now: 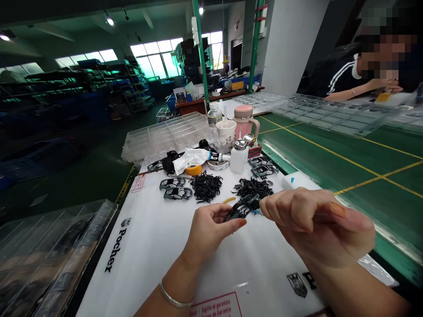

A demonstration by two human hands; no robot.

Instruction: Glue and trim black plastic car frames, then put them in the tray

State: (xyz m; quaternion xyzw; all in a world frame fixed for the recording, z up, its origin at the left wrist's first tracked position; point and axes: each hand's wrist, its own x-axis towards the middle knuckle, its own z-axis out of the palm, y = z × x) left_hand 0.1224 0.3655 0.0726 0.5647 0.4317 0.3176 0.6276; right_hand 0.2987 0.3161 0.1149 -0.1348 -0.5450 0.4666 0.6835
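Observation:
My left hand [213, 226] pinches a dark model car body shell [243, 208] between thumb and fingers, above the white work mat [158, 246]. Close on its right is my right hand [313, 220], closed, with the fingers curled in. A small pale blue tip shows by its fingertips, but what it grips is mostly hidden. Beyond the hands lie two heaps of small curved black parts, a left heap [207, 186] and a right heap [254, 188]. A yellow curved strip [229, 200] rests beside the held shell.
More car shells [177, 193] lie left, others [264, 169] at the back right. Behind stand a white pump bottle [239, 157], a paper cup [226, 134], a pink mug [243, 123] and clear divided trays [168, 134]. A co-worker [350, 81] sits across at the right.

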